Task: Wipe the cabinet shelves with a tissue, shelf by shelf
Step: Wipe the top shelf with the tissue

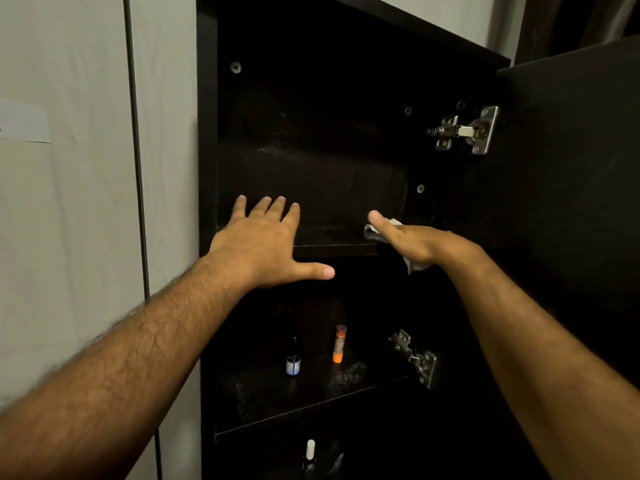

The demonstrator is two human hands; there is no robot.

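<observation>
While the left hand point(258, 242) lies flat and spread on the front left of the upper shelf point(332, 233), fingers straight and holding nothing, the right hand point(420, 242) presses a crumpled white tissue point(381, 230) onto the same shelf at its right end, near the cabinet side wall. Tissue sits under the palm and fingers; a corner hangs below the wrist edge. The finger in view lies straight; how far the rest curl round the wad, cannot tell.

Step in hand, by my reading: wiping the upper shelf, working from the right side.

Doing it well:
- Keep the palm flat so the whole wad bears on the board, not just one finger.
- Sweep back corner to front lip, then shift leftward in overlapping passes; the left hand will need to lift clear when the wipe reaches it.
- Pale dusty marks show toward the back of the shelf; reach deep.
- Refold the tissue once soiled.

Lower shelf point(311, 393) carries a small dark dropper bottle point(293, 362) and an orange tube point(339, 344), standing apart. Upper door hinge point(464, 130) sits above the right hand.
</observation>
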